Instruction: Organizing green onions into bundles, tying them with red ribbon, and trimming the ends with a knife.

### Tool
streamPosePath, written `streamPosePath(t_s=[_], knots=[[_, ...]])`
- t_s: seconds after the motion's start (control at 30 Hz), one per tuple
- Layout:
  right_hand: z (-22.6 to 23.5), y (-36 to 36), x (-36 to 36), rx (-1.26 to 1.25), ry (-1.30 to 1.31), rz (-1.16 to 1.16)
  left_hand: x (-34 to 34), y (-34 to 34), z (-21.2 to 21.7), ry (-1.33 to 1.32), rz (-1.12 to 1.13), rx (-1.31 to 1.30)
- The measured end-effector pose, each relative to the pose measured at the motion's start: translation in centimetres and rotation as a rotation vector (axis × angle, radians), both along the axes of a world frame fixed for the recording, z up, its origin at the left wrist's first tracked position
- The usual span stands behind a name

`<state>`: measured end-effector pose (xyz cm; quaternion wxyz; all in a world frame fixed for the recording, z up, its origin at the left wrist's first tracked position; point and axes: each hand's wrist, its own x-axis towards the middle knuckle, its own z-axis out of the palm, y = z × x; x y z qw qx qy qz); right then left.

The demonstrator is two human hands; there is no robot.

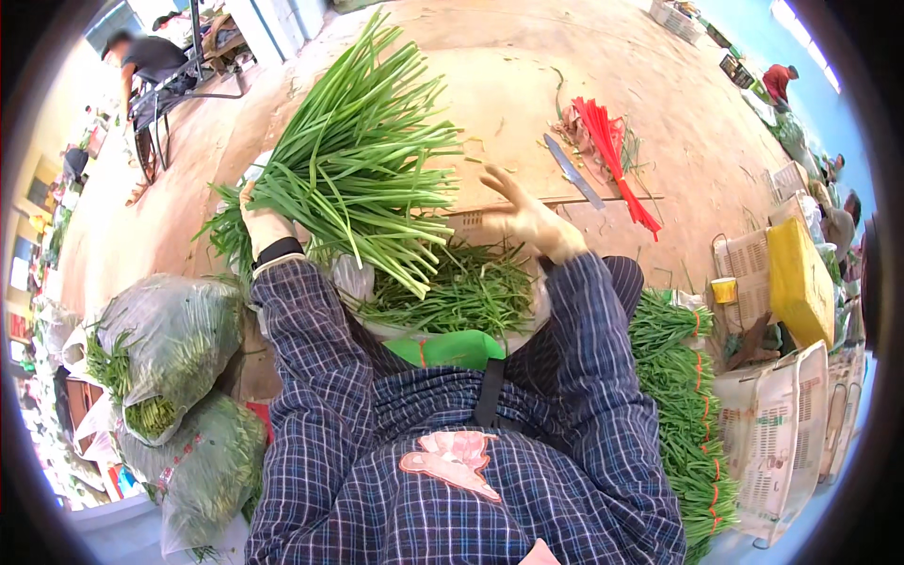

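My left hand [266, 221] is closed round a large bunch of long green chives [353, 160], held up ahead of me on the left. Their stalk ends fan out to the right. My right hand [529, 218], slightly blurred, is raised right of the bunch with fingers apart and nothing in it. Below both hands, in front of my lap, lies a heap of loose green leaves [461, 292]. On the board [508, 85] ahead rest a long knife [573, 171] and a sheaf of red ties [614, 160].
Clear plastic bags of greens [179, 330] stand at my left. Tied green bundles [673, 405] are stacked along my right, beside white plastic crates [772, 433], a yellow box [799, 282] and a yellow cup [724, 290]. A seated person [155, 66] is at the far left; others are at the right.
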<state>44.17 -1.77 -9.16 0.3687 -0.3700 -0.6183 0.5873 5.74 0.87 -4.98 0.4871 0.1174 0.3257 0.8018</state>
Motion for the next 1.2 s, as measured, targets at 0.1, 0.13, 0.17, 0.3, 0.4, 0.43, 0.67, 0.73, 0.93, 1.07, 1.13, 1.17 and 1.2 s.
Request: streamPosePath(t_s=[0.1,0.13,0.17,0.3,0.4,0.43,0.67,0.73,0.93,1.07,1.13,1.17,1.2], knots=[[-1.9,2.6,-4.6,-0.038,0.27,-0.063,1.3,0.1,1.0,0.032,0.022,-0.085],[-2.2,3.0,-5.4,-0.036,0.274,-0.066,1.4,0.1,1.1,0.035,0.018,-0.083],[-2.3,3.4,-6.2,-0.198,0.488,-0.021,1.3,0.1,1.0,0.003,-0.027,-0.03],[-1.6,2.4,-5.1,-0.371,0.73,-0.002,-0.8,0.4,-1.2,0.175,0.017,-0.021],[-0.7,-0.1,-1.2,-0.448,0.898,-0.132,-3.4,1.8,-3.8,0.224,-0.017,0.111],[-0.1,-0.9,0.6,-0.286,0.791,-0.096,-4.2,2.2,-4.6,0.286,0.019,0.107],[3.2,-3.2,-0.5,0.314,-0.446,-0.24,-4.5,3.4,-4.9,0.21,0.011,0.073],[4.1,-2.0,-3.0,0.34,-0.389,-0.278,-2.8,3.5,-3.5,0.141,-0.021,0.078],[3.0,0.8,-6.5,0.031,0.083,-0.189,1.3,1.8,1.2,-0.108,-0.031,0.108],[1.4,-0.1,-3.2,-0.106,0.306,-0.163,1.4,0.8,1.7,0.068,0.087,-0.004],[1.2,-1.7,-0.8,0.028,0.459,-0.081,0.4,1.2,1.6,0.003,0.053,-0.021],[1.2,-2.3,0.4,0.072,0.522,-0.028,-0.1,1.5,1.3,0.007,0.052,-0.002],[1.2,-2.8,1.5,0.069,0.537,-0.044,-0.5,1.8,1.0,0.009,0.056,0.019]])
